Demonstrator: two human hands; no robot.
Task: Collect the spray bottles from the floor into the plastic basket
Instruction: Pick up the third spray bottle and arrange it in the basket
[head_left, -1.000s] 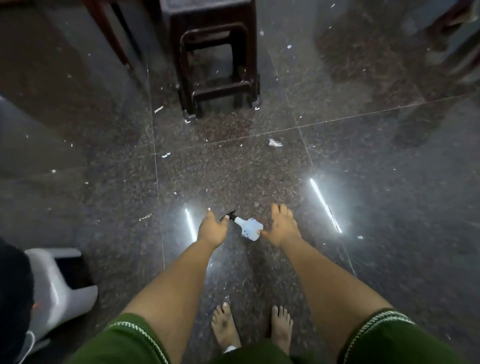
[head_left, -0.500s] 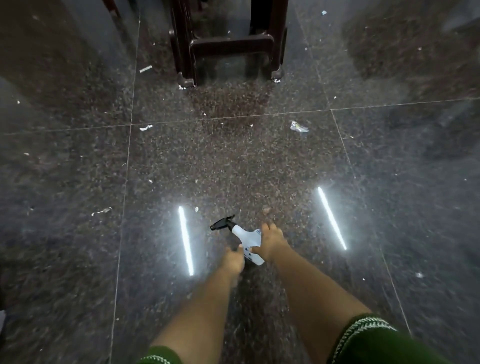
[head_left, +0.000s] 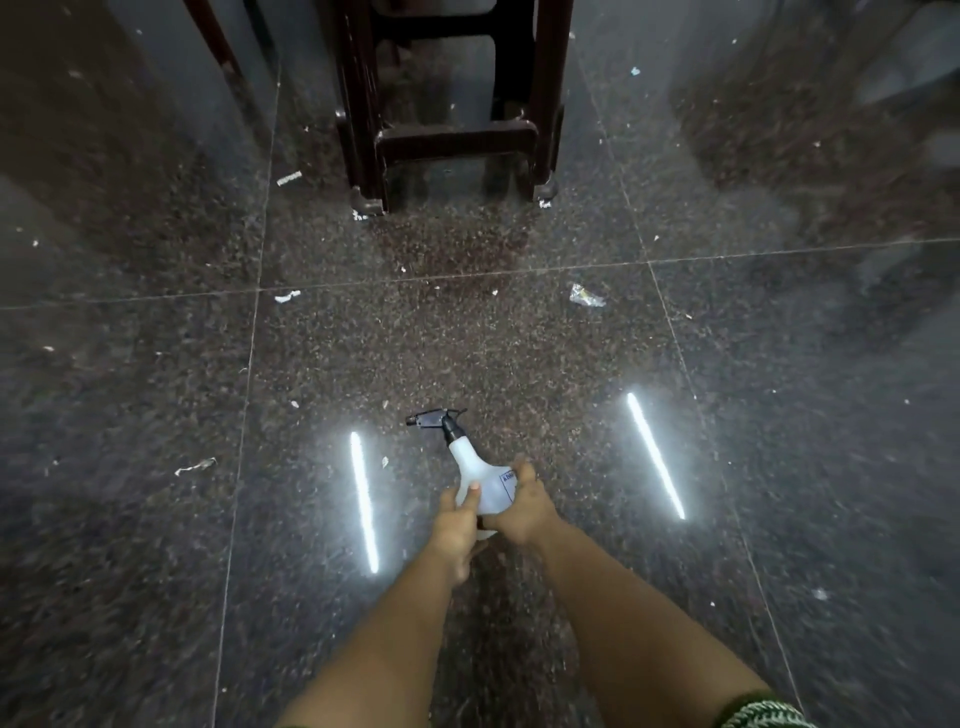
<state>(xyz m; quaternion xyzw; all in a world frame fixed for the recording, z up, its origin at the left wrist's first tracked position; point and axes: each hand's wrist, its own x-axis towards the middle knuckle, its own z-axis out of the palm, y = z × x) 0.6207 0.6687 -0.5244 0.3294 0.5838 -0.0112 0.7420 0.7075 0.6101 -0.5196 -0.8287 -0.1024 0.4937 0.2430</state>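
Note:
A white spray bottle (head_left: 480, 480) with a black trigger head pointing left is held low over the dark floor at the centre of the view. My left hand (head_left: 457, 525) grips its lower left side, thumb on the white body. My right hand (head_left: 524, 506) wraps the right side, next to a small blue label. Both hands hide the bottom of the bottle. No plastic basket is in view.
A dark brown plastic stool (head_left: 452, 104) stands straight ahead at the top. The polished dark granite floor (head_left: 156, 389) carries scattered paper scraps and a crumpled wrapper (head_left: 586, 295). Two bright light reflections streak the floor on either side of my hands.
The bottle has turned from lying on its side to neck-up between both hands. My left hand moved onto its body. The view has shifted forward; my feet and the white stool have left the frame.

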